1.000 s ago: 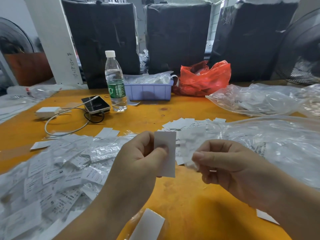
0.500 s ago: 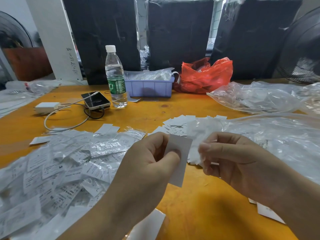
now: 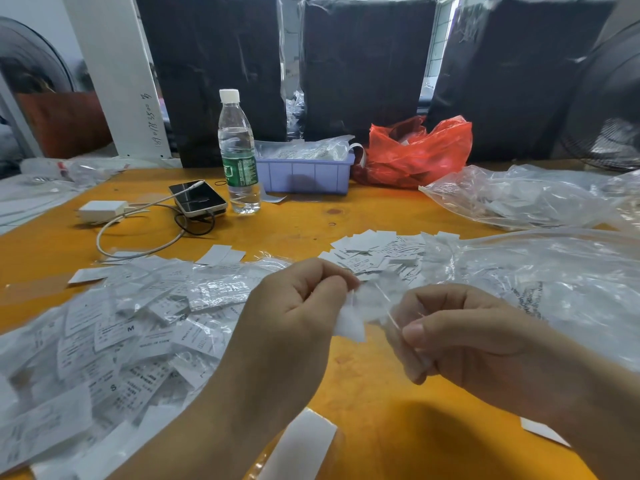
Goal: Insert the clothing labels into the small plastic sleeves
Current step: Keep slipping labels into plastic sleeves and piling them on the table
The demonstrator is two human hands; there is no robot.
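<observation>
My left hand [image 3: 294,317] pinches a white clothing label [image 3: 349,327] between thumb and forefinger above the orange table. My right hand [image 3: 460,337] pinches a small clear plastic sleeve [image 3: 384,303] just to the right of it. The label's right part looks pushed into the sleeve's mouth, but motion blur hides how far. A heap of sleeved labels [image 3: 114,327] covers the table on the left. Loose bare labels [image 3: 377,254] lie in a pile beyond my hands.
Big clear bags [image 3: 540,282] sprawl at right. At the back stand a water bottle [image 3: 238,154], a purple tray [image 3: 304,174], a red bag [image 3: 419,154], a phone [image 3: 197,199] with cable and charger [image 3: 100,209]. A white strip [image 3: 301,445] lies near the front edge.
My hands have come together. The label, held upright in my left hand before, now tilts right and meets the sleeve held by my right hand.
</observation>
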